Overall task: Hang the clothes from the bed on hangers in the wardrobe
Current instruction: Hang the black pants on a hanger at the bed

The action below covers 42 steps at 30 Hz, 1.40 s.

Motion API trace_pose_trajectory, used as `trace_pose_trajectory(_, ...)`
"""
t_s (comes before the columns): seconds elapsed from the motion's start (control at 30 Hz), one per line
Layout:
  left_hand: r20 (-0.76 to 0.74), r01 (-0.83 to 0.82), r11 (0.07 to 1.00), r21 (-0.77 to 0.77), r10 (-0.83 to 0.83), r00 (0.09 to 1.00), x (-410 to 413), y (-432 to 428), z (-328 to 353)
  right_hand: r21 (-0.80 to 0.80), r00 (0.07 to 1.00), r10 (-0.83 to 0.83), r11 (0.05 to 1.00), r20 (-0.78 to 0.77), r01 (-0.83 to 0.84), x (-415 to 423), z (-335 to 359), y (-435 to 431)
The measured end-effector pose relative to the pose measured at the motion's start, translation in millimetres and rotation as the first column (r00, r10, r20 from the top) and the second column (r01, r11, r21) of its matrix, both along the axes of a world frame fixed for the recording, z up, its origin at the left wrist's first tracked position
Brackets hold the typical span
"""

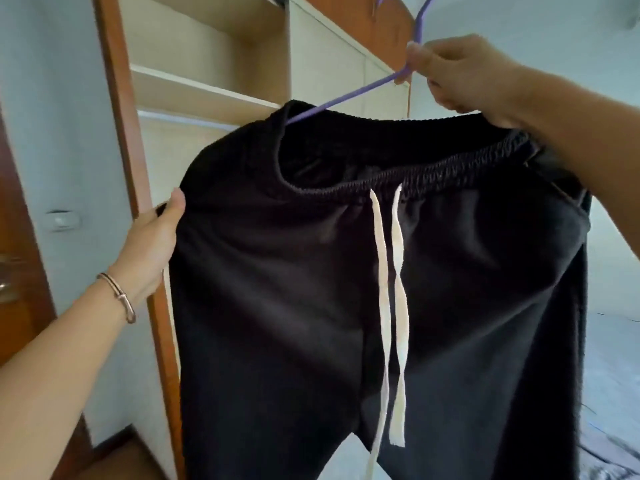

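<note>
One garment is in hand, and by the look of it only half hung. The black trousers hang in the air between your two hands, in front of the open wardrobe and not yet on its rail.

Your left hand grips the cloth at the hip, thumb on the front, the other fingers hidden behind it. Your right hand pinches the purple hanger near its neck, fingers curled tight. One hanger arm runs down from those fingers into the waistband; the other is hidden, so its seating cannot be told.

The cloth looks soft and heavy. The elastic waist is gathered, and the white drawstring dangles below your right fingers.
</note>
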<state>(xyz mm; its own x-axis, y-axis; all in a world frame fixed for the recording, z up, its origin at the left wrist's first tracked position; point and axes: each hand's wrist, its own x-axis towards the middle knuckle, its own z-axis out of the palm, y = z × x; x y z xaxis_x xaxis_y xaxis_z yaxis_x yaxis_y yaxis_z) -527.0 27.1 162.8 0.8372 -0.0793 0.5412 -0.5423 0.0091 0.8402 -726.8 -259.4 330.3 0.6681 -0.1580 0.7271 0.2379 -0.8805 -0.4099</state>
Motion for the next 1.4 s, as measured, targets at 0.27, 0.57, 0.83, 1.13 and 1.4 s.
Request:
trace_pose_trajectory(0.27, -0.053, 0.486, 0.872, 0.066, -0.483, 0.874, 44.9, 74.5, 27.1, 0.046, 0.994, 0.108, 0.993, -0.015, -0.108, 121.6, -23.0, 42.0)
trace_pose_trajectory(0.57, 0.149, 0.040, 0.948, 0.317, -0.091, 0.985, 150.4, 83.8, 52.7, 0.082, 0.968, 0.231, 0.967, 0.102, -0.240, 279.8, -26.4, 51.6)
trace_pose_trajectory(0.83, 0.778, -0.719, 0.431, 0.545, 0.060, 0.626, 265.4, 53.7, 54.9, 0.108, 0.948, 0.307, 0.943, 0.083, -0.314, 401.7, -31.8, 61.3)
trace_pose_trajectory(1.13, 0.196, 0.135, 0.803, 0.580, -0.298, 0.934, 423.2, 45.0, 75.7, -0.013, 0.984, 0.149, 0.989, 0.094, -0.148, 499.3, -46.7, 48.1)
trace_pose_trajectory(1.4, 0.018, 0.319, 0.631, 0.707, -0.467, 0.884, 521.6, -4.1, 101.5, 0.074, 0.992, -0.093, 0.993, 0.086, 0.087, 564.9, -35.0, 31.2)
